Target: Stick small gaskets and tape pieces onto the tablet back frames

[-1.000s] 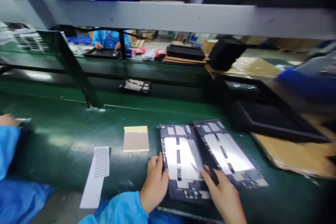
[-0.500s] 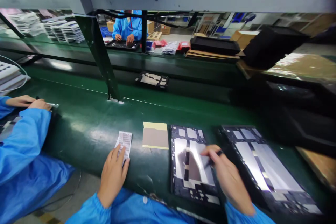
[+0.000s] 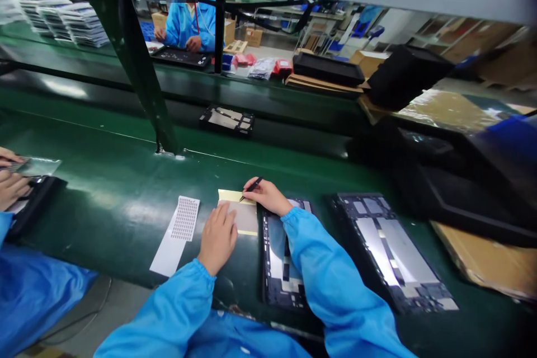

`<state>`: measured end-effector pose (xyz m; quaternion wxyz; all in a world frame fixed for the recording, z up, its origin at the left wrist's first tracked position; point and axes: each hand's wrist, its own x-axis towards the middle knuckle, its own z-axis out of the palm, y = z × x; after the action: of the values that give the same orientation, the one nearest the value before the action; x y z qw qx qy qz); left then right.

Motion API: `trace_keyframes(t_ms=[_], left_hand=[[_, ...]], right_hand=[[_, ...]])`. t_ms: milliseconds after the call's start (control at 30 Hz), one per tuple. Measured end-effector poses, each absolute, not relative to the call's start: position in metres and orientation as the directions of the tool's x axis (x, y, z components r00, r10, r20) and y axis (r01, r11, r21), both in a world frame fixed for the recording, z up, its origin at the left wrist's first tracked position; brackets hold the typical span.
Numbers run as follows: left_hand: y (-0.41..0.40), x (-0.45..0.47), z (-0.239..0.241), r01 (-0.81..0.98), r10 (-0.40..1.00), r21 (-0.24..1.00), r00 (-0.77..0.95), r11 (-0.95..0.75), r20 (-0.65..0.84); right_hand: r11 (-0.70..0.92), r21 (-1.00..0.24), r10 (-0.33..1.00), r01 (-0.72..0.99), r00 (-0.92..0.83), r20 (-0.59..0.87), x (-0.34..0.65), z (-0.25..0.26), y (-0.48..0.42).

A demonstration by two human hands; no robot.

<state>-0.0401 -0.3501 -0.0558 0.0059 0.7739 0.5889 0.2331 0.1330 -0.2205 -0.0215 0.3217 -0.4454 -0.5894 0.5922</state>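
Note:
My right hand (image 3: 268,196) grips black tweezers (image 3: 254,184), their tips at the upper part of a brown-grey sheet with yellow edges (image 3: 247,218). Fingers outstretched, my left hand (image 3: 218,235) rests on the left side of that sheet. To its left lies a white sticker sheet (image 3: 185,218) with rows of small dark labels, over a plain white strip (image 3: 168,257). Under my right forearm is a tablet-like device (image 3: 274,274) with a silver inside, partly hidden by the sleeve. A second similar device (image 3: 403,251) lies further right.
A green post (image 3: 138,78) rises from the green bench (image 3: 117,179). Another device (image 3: 227,119) sits on the dark strip behind. Black trays (image 3: 474,190) and cardboard (image 3: 486,257) stand at right. A co-worker's hands (image 3: 12,184) work at far left; another person (image 3: 191,22) sits opposite.
My right hand has moved left with the tweezers, from the nearer device to the yellow-edged sheet. My left hand has left the sticker sheet and come onto the yellow-edged sheet.

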Motion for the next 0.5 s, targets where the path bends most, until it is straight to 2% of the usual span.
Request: trace_keyframes(t_ms=[300,500], left_hand=[[-0.351,-0.04,-0.049,0.911,0.92,0.287,0.191,-0.296,0.343],[-0.346,-0.044,-0.046,0.916,0.92,0.272,0.193,-0.294,0.342]], right_hand=[[-0.004,-0.987,0.904,0.158,-0.421,-0.071,0.134,-0.031,-0.218],[-0.04,-0.994,0.911,0.098,-0.406,-0.077,0.13,-0.019,-0.222]])
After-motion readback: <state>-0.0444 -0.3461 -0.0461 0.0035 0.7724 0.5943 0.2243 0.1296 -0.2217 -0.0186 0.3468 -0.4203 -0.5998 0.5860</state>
